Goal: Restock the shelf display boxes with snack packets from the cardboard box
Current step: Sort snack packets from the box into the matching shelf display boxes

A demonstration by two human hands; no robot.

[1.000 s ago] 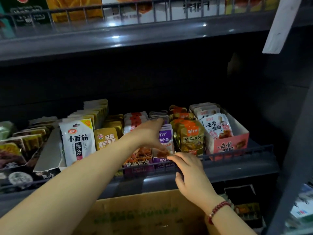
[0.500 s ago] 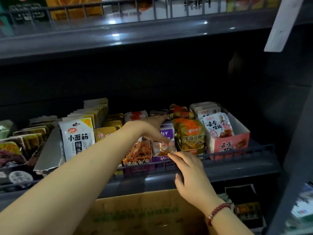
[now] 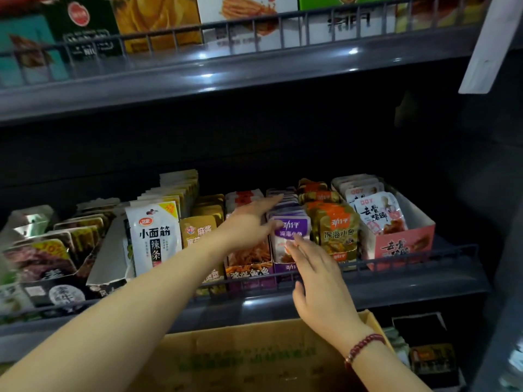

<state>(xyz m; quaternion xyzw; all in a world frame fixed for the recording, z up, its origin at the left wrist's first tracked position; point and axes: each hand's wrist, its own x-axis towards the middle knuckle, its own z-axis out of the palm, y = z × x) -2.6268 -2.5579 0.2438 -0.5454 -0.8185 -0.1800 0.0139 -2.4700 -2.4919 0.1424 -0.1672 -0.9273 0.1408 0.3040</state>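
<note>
Where the hands are: while both arms reach over the cardboard box (image 3: 240, 360) to the middle shelf (image 3: 396, 287), the hands meet at the purple row.
Left hand: the left hand (image 3: 252, 219) lies flat along the tops of the purple snack packets (image 3: 291, 230), its fingers (image 3: 271, 200) straight, close together and pointing toward the back of the row.
Right hand: the right hand (image 3: 319, 281) is raised in front of the same row, fingers (image 3: 297, 244) straight and slightly spread, their tips at the face of the front purple packet; it pinches nothing.
Purple display box: the purple display box (image 3: 283, 268) stands behind the shelf's wire rail, between the orange-fronted box (image 3: 249, 271) to its left and the gold packets (image 3: 336, 233) to its right.
Further right: a pink display box (image 3: 402, 247) holds white packets.
Further left: a white noodle-snack packet (image 3: 155, 236) stands upright in its row.
Cardboard box: open-topped, directly below the shelf edge, under the right wrist with its red bead bracelet (image 3: 365, 346).
</note>
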